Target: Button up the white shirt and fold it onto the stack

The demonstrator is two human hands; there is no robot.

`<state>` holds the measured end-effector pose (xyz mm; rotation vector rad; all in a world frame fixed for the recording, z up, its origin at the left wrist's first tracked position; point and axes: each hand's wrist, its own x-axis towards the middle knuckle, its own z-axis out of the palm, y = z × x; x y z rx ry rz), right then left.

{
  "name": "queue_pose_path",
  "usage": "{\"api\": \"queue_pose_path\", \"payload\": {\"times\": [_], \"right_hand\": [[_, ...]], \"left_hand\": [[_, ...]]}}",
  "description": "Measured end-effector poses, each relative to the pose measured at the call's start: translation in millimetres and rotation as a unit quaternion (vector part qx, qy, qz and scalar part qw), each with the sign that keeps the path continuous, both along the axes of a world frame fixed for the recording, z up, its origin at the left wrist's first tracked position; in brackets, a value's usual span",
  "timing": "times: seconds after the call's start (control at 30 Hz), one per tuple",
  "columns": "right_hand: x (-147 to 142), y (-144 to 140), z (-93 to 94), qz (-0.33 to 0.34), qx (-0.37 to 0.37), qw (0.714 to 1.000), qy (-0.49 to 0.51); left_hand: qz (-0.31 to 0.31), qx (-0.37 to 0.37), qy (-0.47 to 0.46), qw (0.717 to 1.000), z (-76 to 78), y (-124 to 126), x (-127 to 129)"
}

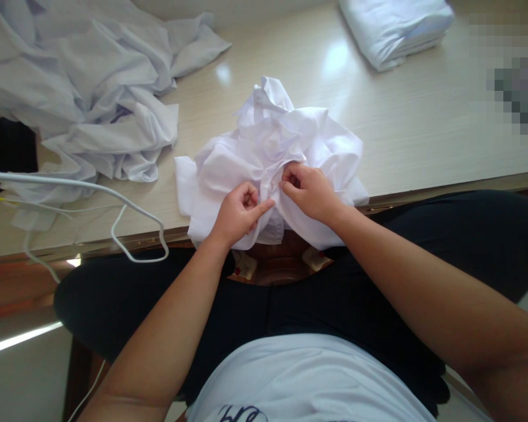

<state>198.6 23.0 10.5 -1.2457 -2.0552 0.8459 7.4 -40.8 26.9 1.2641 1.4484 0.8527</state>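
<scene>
Bright daylight glares off the table (422, 117); edges bend.

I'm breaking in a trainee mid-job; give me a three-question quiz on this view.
1. True or false: both hands grip the crumpled shirt.
2. Where is the folded stack? A) far right of the table B) on the lap C) under the hanger
3. What lies near the table edge on the left?

Key
1. True: left hand and right hand pinch its cloth.
2. A
3. A white hanger, beside the loose pile.
</scene>
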Motion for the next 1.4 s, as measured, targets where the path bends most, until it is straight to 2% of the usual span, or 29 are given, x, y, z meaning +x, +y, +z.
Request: {"api": "queue_pose_path", "payload": {"times": [0.1, 0.17, 0.2, 0.27, 0.33, 0.37, 0.43, 0.5, 0.53, 0.63, 0.7, 0.77, 0.93, 1.1, 1.4], "right_hand": [[2, 1, -0.2, -0.007, -0.004, 1.0, 0.03], [3, 1, 0.1, -0.001, -0.01, 0.999, 0.038], [4, 1, 0.3, 0.003, -0.014, 0.999, 0.04], [4, 1, 0.9, 0.009, -0.018, 0.999, 0.039], [4, 1, 1.3, 0.011, -0.021, 0.999, 0.037], [4, 1, 1.5, 0.012, -0.022, 0.999, 0.036], [4, 1, 1.6, 0.013, -0.023, 0.999, 0.033], [5, 2, 1.5, 0.017, -0.021, 0.999, 0.029], [5, 2, 1.4, 0.021, -0.019, 0.999, 0.027], [7, 3, 0.5, 0.034, -0.014, 0.999, 0.027], [8, 2, -0.3, 0.034, -0.01, 0.999, 0.029], [8, 2, -0.9, 0.031, -0.009, 0.999, 0.028], [8, 0, 1.3, 0.027, -0.024, 0.999, 0.013], [7, -2, 4.9, 0.025, -0.035, 0.999, -0.011], [4, -3, 2.3, 0.03, -0.019, 0.999, -0.022]], "left_hand": [[-0.034, -0.023, 0.064, 0.997, 14.4, -12, -1], [-0.109, -0.108, 0.099, 0.983, 16.3, -25, -3], [-0.151, -0.168, 0.104, 0.969, 12.4, -32, -4], [-0.208, -0.282, 0.088, 0.932, -6.4, -45, -3], [-0.193, -0.355, 0.041, 0.914, -36.0, -57, 0], [-0.155, -0.383, 0.013, 0.91, -52.3, -62, 3], [-0.027, -0.42, -0.041, 0.906, -81.5, -67, 7], [0.077, -0.399, -0.139, 0.903, -100.6, -67, 11], [0.117, -0.383, -0.183, 0.898, -105.5, -67, 13], [0.191, -0.372, -0.267, 0.868, -104.9, -65, 18], [0.2, -0.377, -0.303, 0.852, -97.0, -65, 21], [0.187, -0.356, -0.34, 0.85, -88.4, -65, 25], [0.174, -0.264, -0.339, 0.886, -77.3, -57, 38], [0.215, -0.221, -0.28, 0.909, -80.5, -49, 49], [0.223, -0.211, -0.274, 0.912, -91.4, -47, 51]]}}
